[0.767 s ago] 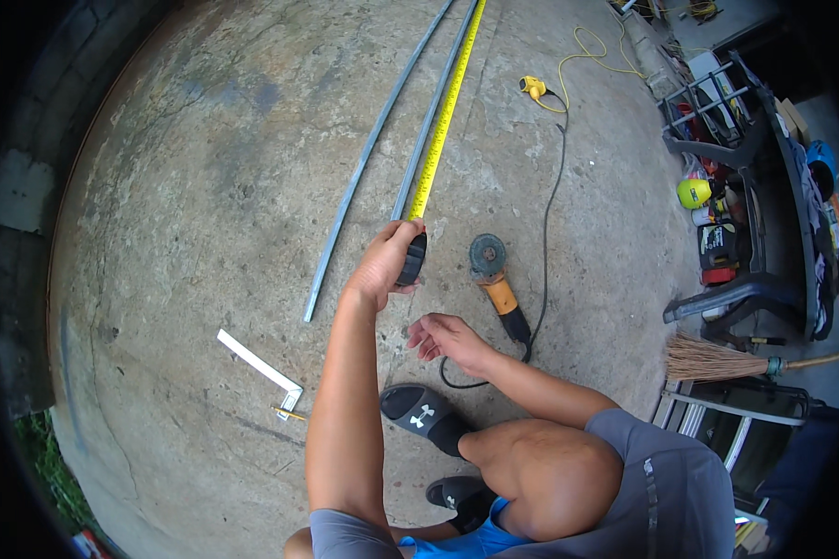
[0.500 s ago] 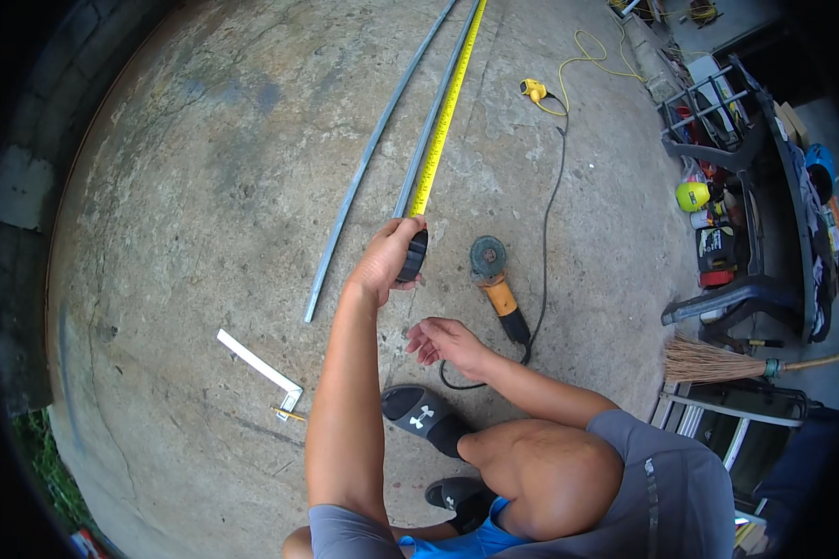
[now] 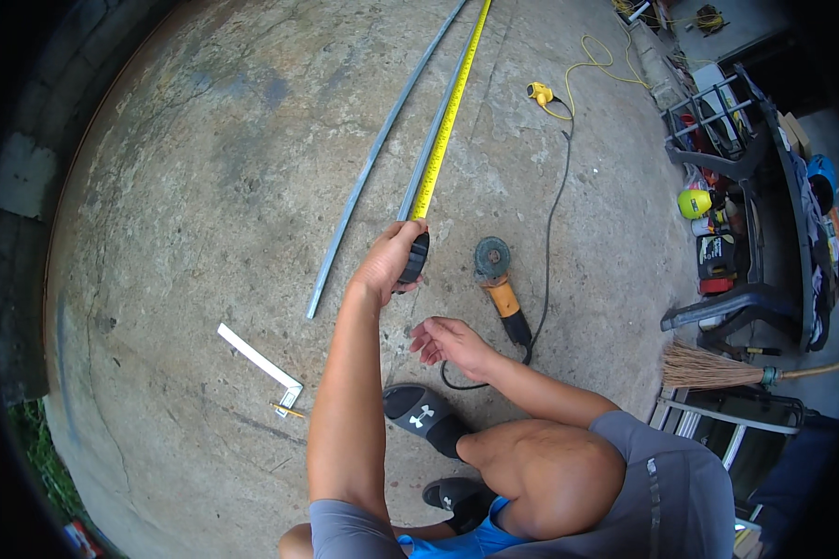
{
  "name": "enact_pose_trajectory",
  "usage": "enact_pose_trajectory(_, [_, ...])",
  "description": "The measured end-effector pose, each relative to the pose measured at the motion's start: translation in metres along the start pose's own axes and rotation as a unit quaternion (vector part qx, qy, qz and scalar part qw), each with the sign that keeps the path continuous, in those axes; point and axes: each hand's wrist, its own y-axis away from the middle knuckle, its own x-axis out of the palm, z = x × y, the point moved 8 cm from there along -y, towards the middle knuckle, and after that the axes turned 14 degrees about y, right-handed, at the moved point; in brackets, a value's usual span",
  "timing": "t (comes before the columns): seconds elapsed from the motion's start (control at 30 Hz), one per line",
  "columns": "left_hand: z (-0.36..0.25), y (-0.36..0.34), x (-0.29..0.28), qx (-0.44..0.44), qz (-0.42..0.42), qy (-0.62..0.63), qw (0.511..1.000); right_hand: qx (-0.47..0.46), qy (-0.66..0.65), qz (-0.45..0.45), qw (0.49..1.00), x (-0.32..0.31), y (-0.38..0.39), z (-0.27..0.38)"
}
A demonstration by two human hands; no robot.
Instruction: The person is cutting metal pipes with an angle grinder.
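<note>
My left hand (image 3: 382,263) is wrapped around the black case of a tape measure (image 3: 418,257). From the case a yellow blade (image 3: 447,130) runs out along the concrete to the top edge, close beside a thin grey metal bar (image 3: 427,152). The bar's near end is hidden at my left hand. A second metal bar (image 3: 364,177) lies to the left, its near end exposed. Lower and to the right, my right hand (image 3: 452,345) hovers with loosely curled, parted fingers, holding nothing. Nearest to it on the right is an orange and black angle grinder (image 3: 502,296).
A metal try square (image 3: 259,361) and a pencil (image 3: 287,410) lie left of my left forearm. The grinder's cord meets a yellow extension cord plug (image 3: 540,93). A straw broom (image 3: 715,365), a folded ladder (image 3: 732,438) and a dark-framed table (image 3: 753,233) line the right side.
The whole view has shifted slightly. My left hand keeps its hold on the tape measure, and my right hand stays nearly in place.
</note>
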Motion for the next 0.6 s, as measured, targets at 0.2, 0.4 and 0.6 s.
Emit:
enact_pose_trajectory(0.2, [-0.003,-0.005,0.000,-0.001,-0.005,-0.005,1.000,0.003,-0.007,0.002,1.000,0.002,0.000,0.000])
enact_pose_trajectory(0.4, [-0.005,-0.013,0.002,0.000,-0.005,-0.005,1.000,0.001,-0.014,0.004,1.000,0.001,0.000,0.003])
enact_pose_trajectory(0.6, [-0.008,-0.016,0.006,-0.002,-0.010,-0.005,1.000,0.000,-0.026,0.002,1.000,-0.001,0.002,0.004])
